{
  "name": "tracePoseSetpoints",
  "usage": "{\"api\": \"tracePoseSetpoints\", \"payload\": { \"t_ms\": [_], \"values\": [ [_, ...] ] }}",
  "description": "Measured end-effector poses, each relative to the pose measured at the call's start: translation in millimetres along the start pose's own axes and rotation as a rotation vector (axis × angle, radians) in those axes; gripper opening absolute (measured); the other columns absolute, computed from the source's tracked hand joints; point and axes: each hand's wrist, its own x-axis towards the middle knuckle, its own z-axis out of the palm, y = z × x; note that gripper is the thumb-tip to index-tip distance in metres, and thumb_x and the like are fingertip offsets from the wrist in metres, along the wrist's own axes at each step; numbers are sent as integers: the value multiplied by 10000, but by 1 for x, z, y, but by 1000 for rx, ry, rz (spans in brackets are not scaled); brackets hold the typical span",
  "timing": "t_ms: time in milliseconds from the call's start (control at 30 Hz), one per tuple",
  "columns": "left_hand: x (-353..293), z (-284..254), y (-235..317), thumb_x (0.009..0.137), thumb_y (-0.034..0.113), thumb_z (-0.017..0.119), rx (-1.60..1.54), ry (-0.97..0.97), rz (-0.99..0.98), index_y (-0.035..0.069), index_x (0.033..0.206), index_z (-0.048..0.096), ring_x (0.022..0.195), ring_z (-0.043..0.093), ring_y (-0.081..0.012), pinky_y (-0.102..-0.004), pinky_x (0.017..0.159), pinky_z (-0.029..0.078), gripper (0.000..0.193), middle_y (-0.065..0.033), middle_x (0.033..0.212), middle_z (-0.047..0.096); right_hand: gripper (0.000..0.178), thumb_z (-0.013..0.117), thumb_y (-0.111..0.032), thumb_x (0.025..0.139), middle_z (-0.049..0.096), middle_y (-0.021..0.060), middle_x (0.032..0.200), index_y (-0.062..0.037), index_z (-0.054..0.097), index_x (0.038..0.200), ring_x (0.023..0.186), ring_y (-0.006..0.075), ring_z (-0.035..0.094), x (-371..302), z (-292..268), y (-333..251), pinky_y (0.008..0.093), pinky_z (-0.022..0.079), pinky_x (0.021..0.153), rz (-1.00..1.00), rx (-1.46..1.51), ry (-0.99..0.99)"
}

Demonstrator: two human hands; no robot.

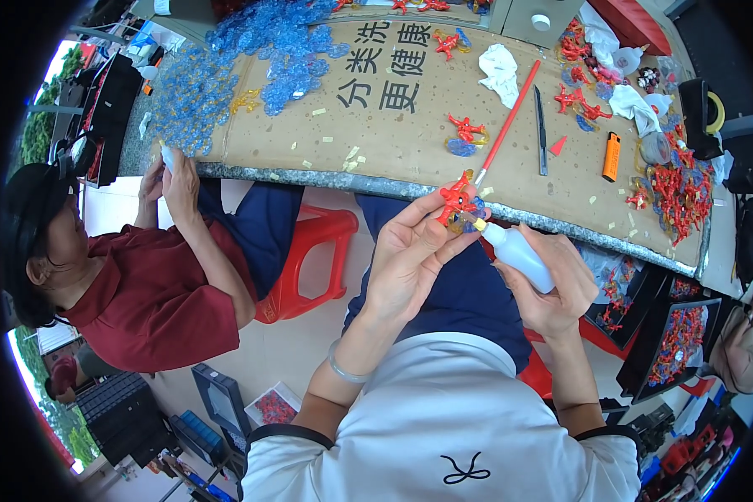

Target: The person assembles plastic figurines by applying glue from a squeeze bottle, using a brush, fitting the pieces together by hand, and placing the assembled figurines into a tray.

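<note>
Near the table's front edge, my left hand (412,255) pinches a small red plastic figure (456,199) between fingers and thumb. Blue and amber see-through parts show against its lower side. My right hand (559,289) is wrapped round a white squeeze bottle (520,257), tilted so its yellowish nozzle meets or nearly meets the figure's underside; actual contact cannot be made out. Just beyond the figure lies a long red-handled brush (510,121). Another red figure with a blue piece (466,130) rests on the cardboard sheet (309,138).
A black craft knife (541,134), an orange lighter (612,156) and a crumpled tissue (499,74) lie on the cardboard. Red figures (682,197) are heaped at right, blue clear pieces (197,96) at far left. A co-worker (159,293) sits at left, holding a small white bottle.
</note>
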Motion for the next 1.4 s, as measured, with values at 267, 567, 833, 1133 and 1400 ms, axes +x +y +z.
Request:
{"api": "tracePoseSetpoints", "payload": {
  "t_ms": [267,567,833,1133,1400],
  "values": [
    [0,1,0,912,133,570,10,12,5,-88,1274,401,1124,564,-279,-408,974,479,456,-201,1255,516,448,810,-47,613,678,183,819,67,645,1013,686,273,654,3,-2,-1,318,505,620,-10,-11,-11],
    [1,0,1,918,211,558,57,-18,20,-101,1332,319,1146,534,-370,-404,932,507,571,-258,1311,454,437,812,-44,610,679,185,807,68,650,1000,679,272,658,5,-2,-2,317,498,607,-10,0,-4],
    [1,2,8,889,93,591,123,-78,41,-69,1353,339,1136,559,-281,-408,938,500,552,-221,1292,494,468,811,-8,588,674,177,831,60,647,1021,705,269,662,5,-6,-4,304,520,615,-27,1,-27],
    [1,-5,11,826,52,660,255,-42,82,-79,1281,446,1105,579,-264,-404,930,505,519,-214,1231,547,442,809,-19,587,684,177,809,66,651,991,680,267,666,3,-2,-1,311,514,618,-36,21,-19],
    [2,-9,8,799,180,717,381,-34,198,-78,1246,478,1039,609,-353,-455,906,507,570,-222,1165,592,449,810,-23,582,684,184,819,64,652,993,691,272,669,2,-2,1,317,521,622,-49,19,-20]
  ]
}}
